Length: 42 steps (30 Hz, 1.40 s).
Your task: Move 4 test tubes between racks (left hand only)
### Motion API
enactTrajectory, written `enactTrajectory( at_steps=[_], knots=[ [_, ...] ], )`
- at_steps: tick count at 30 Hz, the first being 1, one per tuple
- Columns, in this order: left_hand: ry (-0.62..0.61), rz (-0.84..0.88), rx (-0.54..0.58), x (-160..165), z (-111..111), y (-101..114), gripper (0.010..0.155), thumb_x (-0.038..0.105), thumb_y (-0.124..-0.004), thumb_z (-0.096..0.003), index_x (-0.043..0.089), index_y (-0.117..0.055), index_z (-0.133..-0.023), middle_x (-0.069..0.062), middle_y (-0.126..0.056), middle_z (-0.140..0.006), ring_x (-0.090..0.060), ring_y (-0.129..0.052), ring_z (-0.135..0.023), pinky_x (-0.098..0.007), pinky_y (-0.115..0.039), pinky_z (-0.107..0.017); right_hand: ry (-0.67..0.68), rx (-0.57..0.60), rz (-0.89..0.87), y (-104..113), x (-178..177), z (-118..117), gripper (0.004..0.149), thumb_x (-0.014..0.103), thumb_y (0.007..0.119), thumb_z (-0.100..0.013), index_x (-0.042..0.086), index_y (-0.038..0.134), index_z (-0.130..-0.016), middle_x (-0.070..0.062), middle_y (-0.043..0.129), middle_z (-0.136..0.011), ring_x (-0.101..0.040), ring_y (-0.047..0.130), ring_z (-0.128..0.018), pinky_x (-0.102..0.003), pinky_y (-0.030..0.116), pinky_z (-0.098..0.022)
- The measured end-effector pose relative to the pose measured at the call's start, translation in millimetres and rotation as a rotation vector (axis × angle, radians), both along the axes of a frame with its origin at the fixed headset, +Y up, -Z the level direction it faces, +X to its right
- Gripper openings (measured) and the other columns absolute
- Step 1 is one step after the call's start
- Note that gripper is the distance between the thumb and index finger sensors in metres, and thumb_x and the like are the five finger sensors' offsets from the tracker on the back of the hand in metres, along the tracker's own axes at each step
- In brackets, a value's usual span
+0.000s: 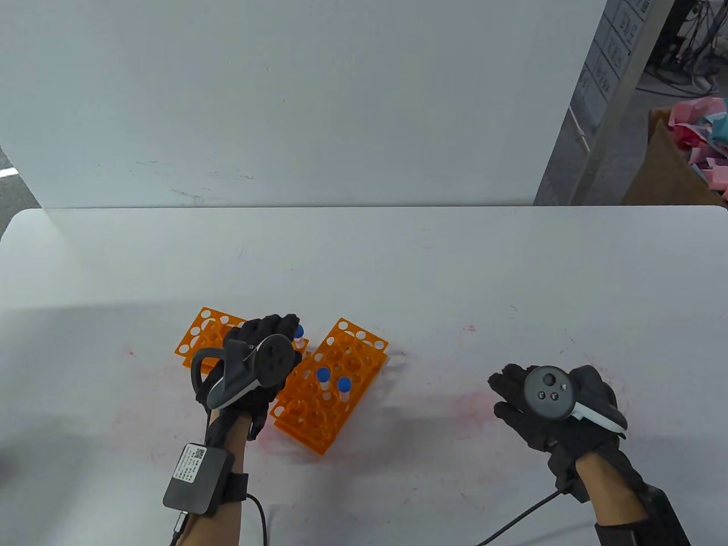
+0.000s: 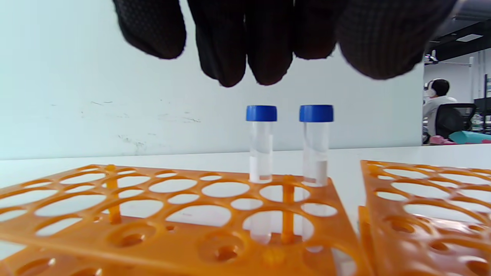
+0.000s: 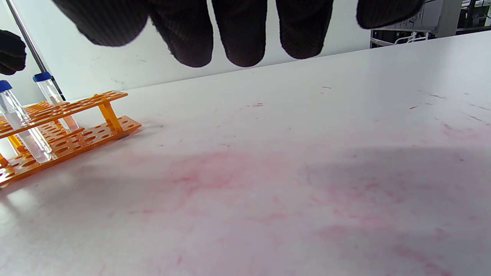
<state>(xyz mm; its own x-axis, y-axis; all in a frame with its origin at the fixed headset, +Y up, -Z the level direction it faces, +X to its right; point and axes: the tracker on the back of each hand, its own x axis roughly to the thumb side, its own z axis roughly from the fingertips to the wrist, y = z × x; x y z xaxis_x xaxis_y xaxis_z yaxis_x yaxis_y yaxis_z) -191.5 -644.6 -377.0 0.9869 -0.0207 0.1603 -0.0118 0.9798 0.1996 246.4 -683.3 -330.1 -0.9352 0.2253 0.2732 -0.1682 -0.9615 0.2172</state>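
White table (image 1: 398, 273), faint pink stains toward the near edge. Two orange racks near the near edge, left of the middle, almost touching: left rack (image 1: 199, 335) mostly under my left hand, right rack (image 1: 333, 387) angled, beside it toward the middle. My left hand (image 1: 259, 364) hovers over the left rack's right end, grip loose and holding nothing; fingertips (image 2: 264, 61) hang above the caps, apart from them. My right hand (image 1: 560, 409) is well apart toward the right near edge, fingers spread over bare table, grip holding nothing. Four blue-capped clear tubes, all upright: two in the right rack, tube (image 1: 323, 378) and tube (image 1: 344, 389) just beside each other mid-rack; two in the left rack's far right corner, side by side, tube (image 2: 261, 145) and tube (image 2: 316, 147); from the table view only one cap shows past my fingers.
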Motion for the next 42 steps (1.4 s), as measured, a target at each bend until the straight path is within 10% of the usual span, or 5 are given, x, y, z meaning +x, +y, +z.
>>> enactTrajectory(
  at_steps=[19, 42],
  knots=[
    [0.150, -0.149, -0.147, 2, -47, -10, 0.059, 0.036, -0.080, -0.0486, 0.043, -0.060, -0.103, 0.004, -0.068, -0.115, -0.028, -0.077, -0.102, -0.060, -0.066, -0.073, 0.003, 0.000, 0.008, 1, 0, 1, 0.060, 0.053, 0.058, -0.054, 0.027, 0.054, -0.108, -0.011, 0.052, -0.118, -0.050, 0.054, -0.102, -0.076, 0.044, -0.067],
    [0.155, -0.119, -0.025, 0, -38, -4, 0.056, 0.035, -0.080, -0.0478, 0.038, -0.064, -0.101, 0.004, -0.083, -0.100, -0.025, -0.086, -0.093, -0.057, -0.071, -0.070, 0.007, 0.041, 0.015, 6, -2, 5, 0.060, 0.053, 0.058, -0.054, 0.027, 0.054, -0.108, -0.011, 0.049, -0.119, -0.051, 0.049, -0.103, -0.076, 0.044, -0.067]
  ],
)
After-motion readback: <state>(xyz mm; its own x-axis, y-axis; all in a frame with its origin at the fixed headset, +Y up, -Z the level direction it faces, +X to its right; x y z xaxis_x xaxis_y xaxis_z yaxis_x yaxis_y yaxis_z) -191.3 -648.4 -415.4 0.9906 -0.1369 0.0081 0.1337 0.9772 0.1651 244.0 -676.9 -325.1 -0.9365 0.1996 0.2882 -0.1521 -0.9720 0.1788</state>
